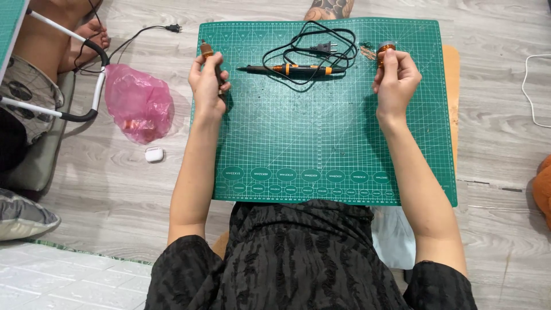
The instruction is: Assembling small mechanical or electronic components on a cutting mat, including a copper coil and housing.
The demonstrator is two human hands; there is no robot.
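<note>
Green cutting mat [321,143] on floor, both forearms stretched over it. L hand [208,83] clenched round small orange tool [206,50] at mat's left edge. R hand [395,80] pinches orange-capped piece [385,49] upright, top right. Soldering iron [290,69] w/ coiled black cord [313,49] lies between hands. Pink plastic bag [139,102] left of mat, small white case [154,154] just below it.

Grey wood-grain floor [493,241] as I saw it from the head camera. Directly on it lay a green gridded cutting mat [321,149], a crumpled pink plastic bag [139,103] just left of the mat, a small white earbud case [154,154] below the bag, and a white cable [531,92] at the right edge. On the mat rested a black-and-orange soldering iron [290,69] with its coiled black cord [310,43].
</note>
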